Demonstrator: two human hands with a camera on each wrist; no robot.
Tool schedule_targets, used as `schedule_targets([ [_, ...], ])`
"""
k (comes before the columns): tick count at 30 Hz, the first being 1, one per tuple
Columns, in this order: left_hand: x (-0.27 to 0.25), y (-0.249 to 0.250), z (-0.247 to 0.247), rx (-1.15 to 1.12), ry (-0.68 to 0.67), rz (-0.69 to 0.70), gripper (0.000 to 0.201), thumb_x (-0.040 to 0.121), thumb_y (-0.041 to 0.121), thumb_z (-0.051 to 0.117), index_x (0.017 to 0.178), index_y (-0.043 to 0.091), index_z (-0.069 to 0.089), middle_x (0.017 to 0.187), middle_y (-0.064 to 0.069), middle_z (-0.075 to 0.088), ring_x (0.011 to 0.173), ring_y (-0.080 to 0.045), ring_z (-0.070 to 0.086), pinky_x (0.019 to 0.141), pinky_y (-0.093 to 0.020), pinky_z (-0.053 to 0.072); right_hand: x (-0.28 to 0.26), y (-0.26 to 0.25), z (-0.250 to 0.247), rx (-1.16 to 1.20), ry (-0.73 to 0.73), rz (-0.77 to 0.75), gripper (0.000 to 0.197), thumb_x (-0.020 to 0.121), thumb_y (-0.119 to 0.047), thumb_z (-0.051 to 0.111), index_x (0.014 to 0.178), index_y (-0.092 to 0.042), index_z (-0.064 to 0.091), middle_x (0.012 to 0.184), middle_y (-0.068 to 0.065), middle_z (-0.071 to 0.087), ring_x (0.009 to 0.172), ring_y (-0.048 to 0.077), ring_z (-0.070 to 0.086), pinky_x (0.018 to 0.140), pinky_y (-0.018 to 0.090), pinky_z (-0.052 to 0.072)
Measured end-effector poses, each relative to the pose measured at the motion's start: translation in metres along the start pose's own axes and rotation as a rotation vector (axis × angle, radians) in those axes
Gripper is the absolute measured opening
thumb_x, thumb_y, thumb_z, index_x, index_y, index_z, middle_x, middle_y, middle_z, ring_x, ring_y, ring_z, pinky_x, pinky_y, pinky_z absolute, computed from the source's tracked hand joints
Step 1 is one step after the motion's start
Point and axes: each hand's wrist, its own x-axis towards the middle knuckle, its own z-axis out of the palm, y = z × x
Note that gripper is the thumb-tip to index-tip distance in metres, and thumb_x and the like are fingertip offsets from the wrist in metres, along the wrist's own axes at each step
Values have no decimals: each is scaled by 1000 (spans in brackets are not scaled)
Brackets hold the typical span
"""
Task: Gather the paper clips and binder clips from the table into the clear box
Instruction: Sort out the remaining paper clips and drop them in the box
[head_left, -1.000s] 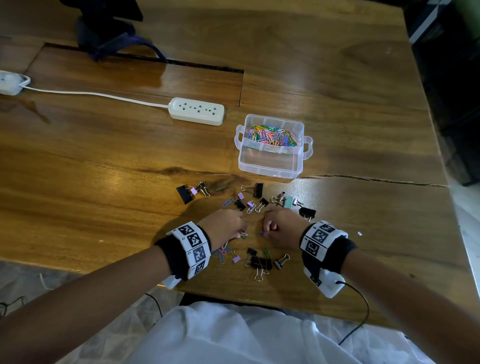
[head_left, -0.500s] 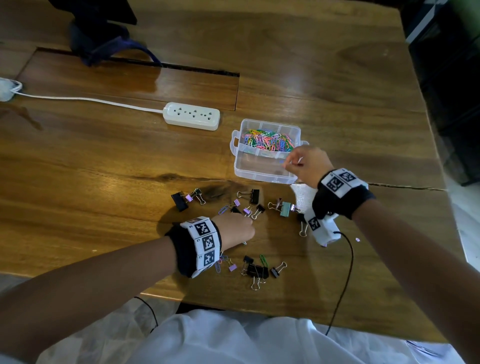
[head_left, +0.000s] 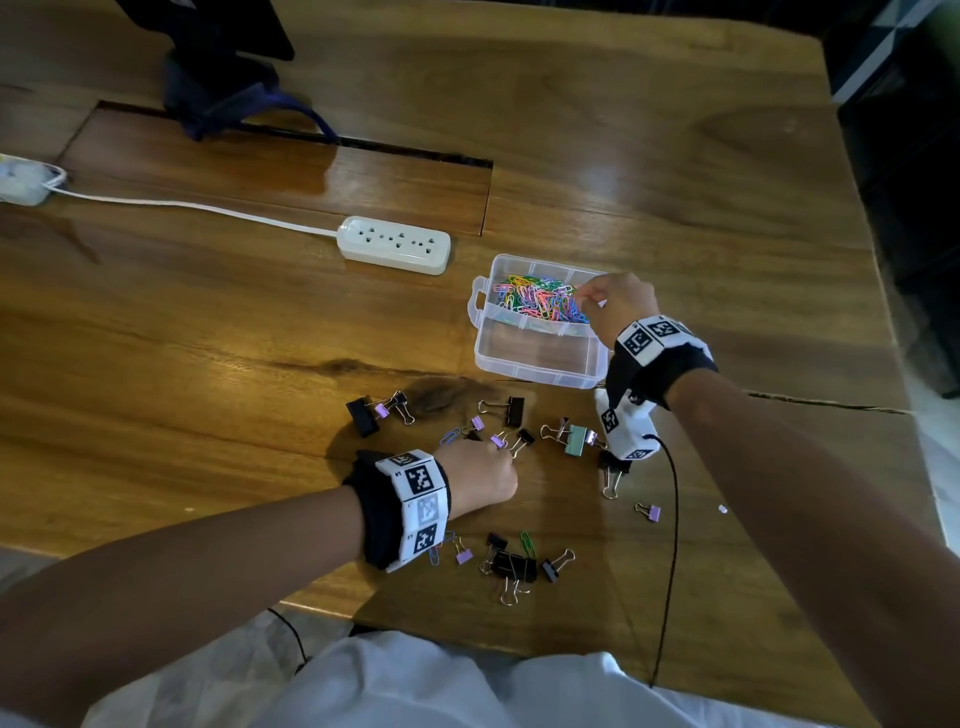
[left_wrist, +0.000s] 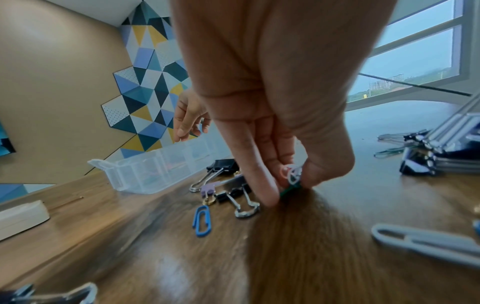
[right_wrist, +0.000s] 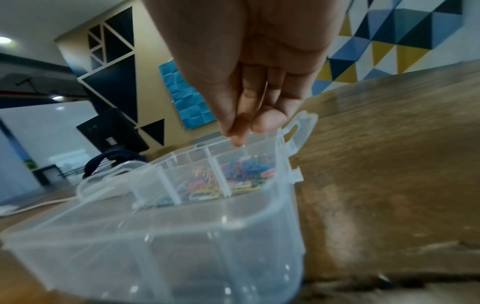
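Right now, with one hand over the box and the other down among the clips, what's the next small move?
Probably let the right hand drop its clip: its fingers hang pinched above the far section of the clear box, where the coloured paper clips already lie. What they pinch is too blurred to name. The left hand pinches clips low at the table.

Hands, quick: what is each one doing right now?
Left hand: pinching a few paper clips at the table.
Right hand: over the clear box, fingertips pinched together; holding anything, cannot tell.
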Motion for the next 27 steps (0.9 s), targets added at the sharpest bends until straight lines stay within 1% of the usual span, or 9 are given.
schedule_targets([
  [2,0,0,-1,-1,17,-5,31,88,-17,33,109,-10,55,113,-25,54,101,-35,58,66,-33,39,-8,2,3,-86,-72,-74,20,90,-18,52,99,-17,69,111,0,68,103,20,63,84,23,44],
  [6,-2,-1,1,46,59,7,31,85,-20,39,111,-10,53,113,-26,55,103,-36,57,73,-39,54,-20,9,7,-173,-109,-144,24,90,-15,53,111,-16,66,121,2,64,106,21,61,92,28,45],
  [9,-1,-5,5,78,51,32,30,86,-17,43,113,-7,54,114,-24,56,103,-34,58,74,-38,55,-26,14,8,-135,-105,-135,25,90,-14,53,109,-17,67,119,1,65,103,20,62,92,26,45],
  [11,1,-9,2,52,28,23,28,88,-9,48,115,-5,54,116,-21,56,102,-32,59,77,-37,55,-31,17,8,-135,-120,-136,26,90,-15,51,111,-18,66,120,-1,64,104,19,62,92,25,44],
  [14,-2,-17,-15,-187,-6,-59,26,91,10,53,114,-1,56,114,-14,58,102,-27,60,86,-33,52,-44,21,8,-60,-73,-175,26,90,-12,50,108,-18,67,118,-1,65,98,16,61,87,21,43],
  [17,-8,-36,-38,-384,193,-129,16,89,15,53,96,3,62,95,-7,60,86,-20,60,82,-30,53,-66,26,11,66,81,-228,23,87,-7,51,99,-14,69,104,3,67,77,12,54,77,28,50],
  [19,-10,-51,-51,-468,321,-190,12,87,13,56,90,3,63,87,-5,59,82,-19,60,78,-29,53,-84,30,18,105,86,-245,20,87,-6,52,94,-13,69,97,2,65,71,10,52,69,27,49],
  [24,5,-84,-83,-526,505,-311,14,87,14,60,93,2,62,86,-4,57,79,-18,54,78,-27,51,-123,35,33,89,13,-479,16,77,0,63,83,-12,70,86,4,65,78,19,58,71,27,49],
  [27,19,-99,-93,-584,551,-385,15,86,10,62,96,-1,64,86,-4,58,78,-17,52,80,-28,52,-139,34,32,34,-40,-441,19,79,-4,61,94,-13,69,98,3,63,92,21,58,81,28,48],
])
